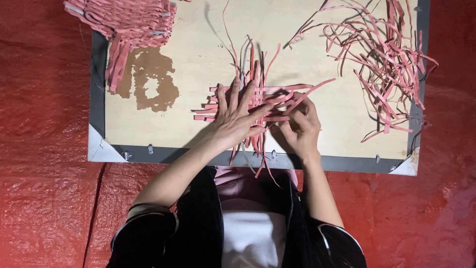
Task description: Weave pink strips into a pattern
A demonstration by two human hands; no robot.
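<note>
Seen from above, on a pale wooden board with a dark frame, lying on a red sheet.

Left hand spread flat, fingers wide and fanned, pressing down on a small woven mat of pink strips near the board's middle. No grasp there: palm and fingers simply resting on the weave, covering its left and lower part. Horizontal strip ends sticking out to the left of the thumb, upright strip ends rising beyond the fingertips.

Right hand just beside the left, at the mat's right edge, fingers curled and pinched narrow on a pink strip running up and to the right out of the weave. Fingertips of both hands nearly touching over the mat's right half. Mat thus directly beneath the left hand and at the fingertips of the right, partly hidden by both. A few strip ends hanging down from under the hands across the board's near frame.

Loose pile of pink strips tangled in the board's upper right, well apart from the hands, some spilling over the right frame. Finished weave of the same pink strips at the upper left corner, with a fringe hanging down. Brown stain on the board just below that, between the corner piece and the left hand. Dark sleeves at the lower edge.
</note>
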